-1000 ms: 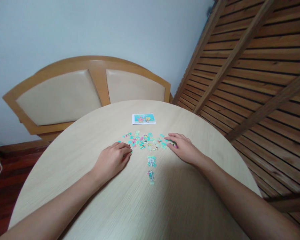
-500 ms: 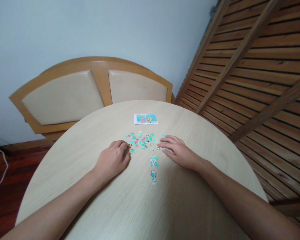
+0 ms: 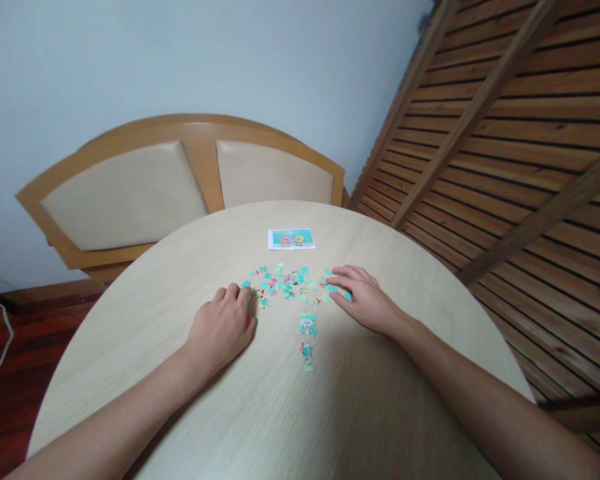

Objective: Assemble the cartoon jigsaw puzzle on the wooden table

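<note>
Loose jigsaw puzzle pieces (image 3: pixel 289 291), mostly turquoise with pink and yellow bits, lie spread in a heap mid-table. At the heap's left edge rests my left hand (image 3: pixel 225 319), its fingers bent down and its thumb apart from them; the fingertips are partly hidden, and no piece shows in its grasp. My right hand (image 3: pixel 363 299) is at the right edge with fingers spread, open over a few turquoise pieces. Nearer to me lies a small joined section (image 3: pixel 308 325) with a pale cartoon face. Just below it is another narrow section (image 3: pixel 307 355).
Behind the heap lies a picture sheet (image 3: pixel 293 239) with cartoon figures on turquoise. All of this is on a round, pale wooden table (image 3: pixel 260 420). A padded wooden chair back (image 3: pixel 200 167) stands beyond, and a slatted wooden panel (image 3: pixel 505 153) rises at the right.
My right hand has moved slightly right, away from the heap's middle. My left hand has drawn back a little to the left, leaving more pieces visible by its fingers.
</note>
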Motion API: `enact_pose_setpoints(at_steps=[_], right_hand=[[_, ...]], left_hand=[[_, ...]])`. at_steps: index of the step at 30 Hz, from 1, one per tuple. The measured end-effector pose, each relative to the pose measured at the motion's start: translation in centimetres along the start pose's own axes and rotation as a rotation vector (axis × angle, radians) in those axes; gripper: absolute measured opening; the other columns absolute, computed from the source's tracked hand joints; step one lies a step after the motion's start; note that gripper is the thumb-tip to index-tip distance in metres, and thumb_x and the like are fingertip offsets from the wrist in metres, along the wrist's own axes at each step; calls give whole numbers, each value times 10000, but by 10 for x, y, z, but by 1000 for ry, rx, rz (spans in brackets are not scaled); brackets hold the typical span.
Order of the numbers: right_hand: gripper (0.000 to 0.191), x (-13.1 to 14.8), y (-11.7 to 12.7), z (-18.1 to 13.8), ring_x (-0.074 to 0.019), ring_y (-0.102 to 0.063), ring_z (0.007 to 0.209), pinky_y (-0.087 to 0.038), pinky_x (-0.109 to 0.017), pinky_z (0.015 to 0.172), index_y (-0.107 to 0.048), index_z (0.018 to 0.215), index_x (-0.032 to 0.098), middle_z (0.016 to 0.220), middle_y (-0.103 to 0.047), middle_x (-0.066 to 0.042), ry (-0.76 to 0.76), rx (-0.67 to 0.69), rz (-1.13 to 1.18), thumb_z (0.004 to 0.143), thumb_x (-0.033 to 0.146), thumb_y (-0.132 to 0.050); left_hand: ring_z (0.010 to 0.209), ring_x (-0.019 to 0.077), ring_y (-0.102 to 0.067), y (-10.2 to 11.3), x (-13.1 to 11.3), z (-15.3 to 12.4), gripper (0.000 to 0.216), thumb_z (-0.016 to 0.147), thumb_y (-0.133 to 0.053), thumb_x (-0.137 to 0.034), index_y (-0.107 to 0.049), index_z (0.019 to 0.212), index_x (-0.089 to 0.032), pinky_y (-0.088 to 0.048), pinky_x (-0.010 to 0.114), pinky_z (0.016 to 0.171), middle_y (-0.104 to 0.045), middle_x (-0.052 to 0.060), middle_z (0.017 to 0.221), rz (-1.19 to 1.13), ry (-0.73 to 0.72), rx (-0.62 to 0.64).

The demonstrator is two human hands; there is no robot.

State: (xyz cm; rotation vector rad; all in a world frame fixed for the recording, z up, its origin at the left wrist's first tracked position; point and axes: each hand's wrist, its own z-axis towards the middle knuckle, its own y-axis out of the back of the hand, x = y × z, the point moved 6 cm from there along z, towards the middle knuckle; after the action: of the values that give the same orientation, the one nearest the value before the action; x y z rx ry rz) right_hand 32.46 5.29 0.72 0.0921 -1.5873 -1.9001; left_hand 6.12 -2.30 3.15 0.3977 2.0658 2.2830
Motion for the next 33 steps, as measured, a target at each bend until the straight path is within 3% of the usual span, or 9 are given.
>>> enact_pose_setpoints(at_steps=[5,12,16,19,22,27,33], right_hand=[[294,7,0,-2,-312,-473,1350,-380,-569,1105,-734,1211,336,1408,-590,-82,42,43,11,981,373,-555],[330,7,-5,-1,-315,-512,1313,-408,-555,1083,-723,1209,268,1381,-615,-109,8,-4,12,939,432,-626],[287,14,-5,-1,-314,-509,1314,-404,-553,1087,-753,1173,303,1377,-616,-96,53,12,12,934,421,-646],[250,18,-4,-1,-314,-485,1340,-382,-562,1107,-766,1163,340,1373,-619,-79,116,53,19,959,371,-626],[242,19,-4,-2,-315,-474,1354,-377,-569,1110,-769,1158,365,1370,-622,-72,157,69,31,971,346,-617],[218,21,-2,-1,-304,-485,1350,-387,-557,1105,-799,1069,370,1338,-641,-60,203,72,69,952,276,-640],[214,31,9,-5,-300,-479,1359,-366,-543,1126,-816,981,371,1339,-644,-35,298,169,115,910,230,-672]], left_hand=[[940,298,-659,-5,9,6,221,980,-425,-132,-577,1141,-131,-558,380,713,-661,140,1036,-63,-24,-30],[1000,289,-651,-5,15,11,196,1004,-483,-229,-595,1148,-159,-570,407,800,-671,123,1092,-240,-30,-137],[1087,292,-613,7,-13,3,254,997,-527,-320,-599,1200,-186,-554,463,924,-640,124,1189,-407,-285,-218],[1177,269,-579,13,-42,-10,321,1012,-526,-317,-568,1314,-215,-521,442,1008,-612,115,1273,-520,-625,-169],[1210,264,-574,16,-57,-21,356,1012,-536,-319,-568,1356,-235,-508,433,1037,-613,115,1287,-583,-842,-107],[1263,287,-561,20,-59,-27,361,961,-587,-307,-618,1316,-256,-478,467,1093,-602,121,1346,-616,-930,-69],[1257,241,-584,25,-61,-28,379,968,-526,-209,-605,1337,-240,-458,409,1133,-648,91,1317,-649,-960,-22]])
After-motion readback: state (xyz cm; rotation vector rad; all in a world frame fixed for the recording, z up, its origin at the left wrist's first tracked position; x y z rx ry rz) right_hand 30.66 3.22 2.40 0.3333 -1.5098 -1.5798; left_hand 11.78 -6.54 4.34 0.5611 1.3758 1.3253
